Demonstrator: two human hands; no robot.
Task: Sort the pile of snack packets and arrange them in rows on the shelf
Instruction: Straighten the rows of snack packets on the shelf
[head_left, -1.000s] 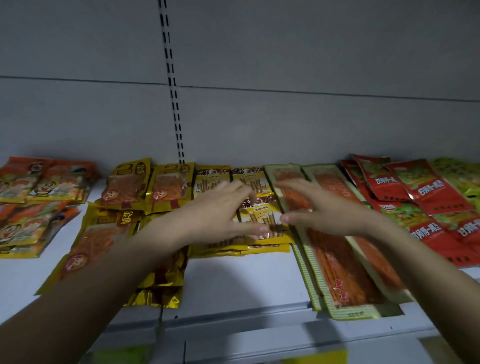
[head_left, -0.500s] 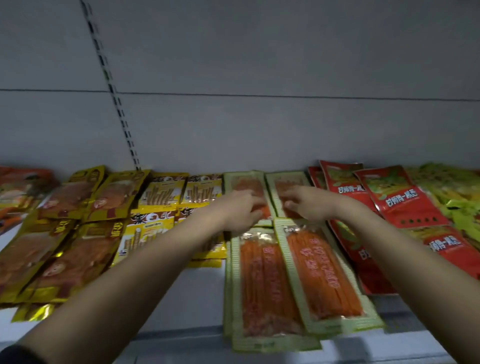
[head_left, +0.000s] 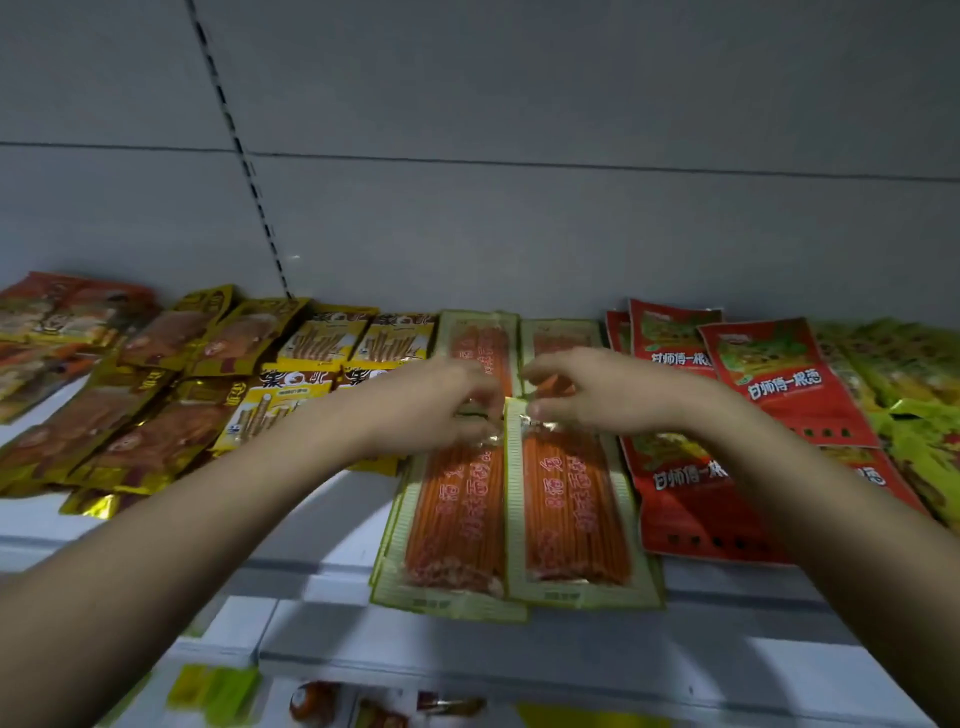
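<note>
Head view: left hand and right hand each pinch top edge of front orange stick packets, aligning pair on shelf. Next: square them with rear pair, let go.

Dim light is falling across a plain grey back panel — a slotted upright strip is running diagonally from twelve toward nine o'clock, and a thin horizontal seam is crossing behind it.
</note>
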